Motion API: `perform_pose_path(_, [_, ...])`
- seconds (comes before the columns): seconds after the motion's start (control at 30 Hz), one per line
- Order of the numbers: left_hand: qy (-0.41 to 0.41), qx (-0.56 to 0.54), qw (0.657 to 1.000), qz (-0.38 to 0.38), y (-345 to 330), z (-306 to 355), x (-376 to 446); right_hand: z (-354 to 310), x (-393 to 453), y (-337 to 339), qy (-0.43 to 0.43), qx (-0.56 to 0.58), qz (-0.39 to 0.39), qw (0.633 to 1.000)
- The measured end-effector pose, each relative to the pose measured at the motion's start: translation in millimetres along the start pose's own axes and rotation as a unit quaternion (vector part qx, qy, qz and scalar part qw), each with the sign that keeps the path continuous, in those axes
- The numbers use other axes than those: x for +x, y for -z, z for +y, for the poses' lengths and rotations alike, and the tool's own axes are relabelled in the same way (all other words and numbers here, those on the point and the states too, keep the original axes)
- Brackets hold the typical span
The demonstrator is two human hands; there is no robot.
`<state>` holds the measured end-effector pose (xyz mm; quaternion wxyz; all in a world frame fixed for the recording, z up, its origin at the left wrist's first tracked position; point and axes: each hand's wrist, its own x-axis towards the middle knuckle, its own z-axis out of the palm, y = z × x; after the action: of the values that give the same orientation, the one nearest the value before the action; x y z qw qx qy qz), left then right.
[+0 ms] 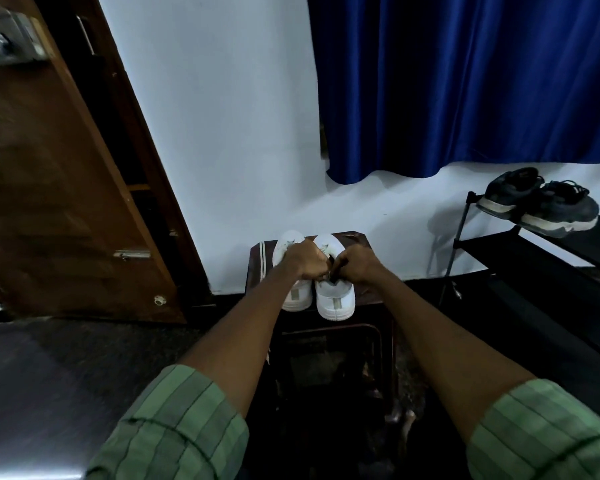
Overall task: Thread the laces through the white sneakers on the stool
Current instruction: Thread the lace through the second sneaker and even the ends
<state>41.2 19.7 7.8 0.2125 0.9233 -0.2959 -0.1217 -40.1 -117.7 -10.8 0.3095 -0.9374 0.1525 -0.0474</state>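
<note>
1. White sneakers [333, 292] are sitting side by side, heels towards the person, on the dark stool [257, 268] by the wall.
2. Both hands are working over the right sneaker's throat: the left hand [305, 259] and the right hand [359, 265] are curling tight there, apparently pinching a lace too small to make out.
3. Judging from this, threading is under way; keeping the lace end stiff between the fingertips and steadying the tongue should help it along.
</note>
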Motion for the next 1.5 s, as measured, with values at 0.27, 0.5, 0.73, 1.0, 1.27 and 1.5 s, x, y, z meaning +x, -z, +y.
perform_pose_path(0.27, [-0.019,0.03,0.987,0.156,-25,2,-2,-6,-2,-11,-0.029,-0.015,0.104,0.994])
perform_pose_path(0.5, [0.03,0.098,0.969,0.224,-39,4,10,-10,8,-26,-0.08,-0.026,0.164,0.983])
perform_pose_path(0.73, [0.017,0.19,0.962,0.198,-41,10,31,8,27,-24,-0.1,-0.071,0.12,0.985])
perform_pose_path(1.0, [-0.079,0.054,0.975,0.199,-34,-4,46,14,51,-11,-0.103,-0.117,0.152,0.976])
perform_pose_path(1.27, [-0.032,0.031,0.953,0.301,-12,-56,28,-54,75,-16,-0.039,-0.07,0.136,0.987])
perform_pose_path(1.5, [0.109,-0.119,0.938,0.306,-9,-105,9,-77,62,-74,0.065,-0.081,0.034,0.994])
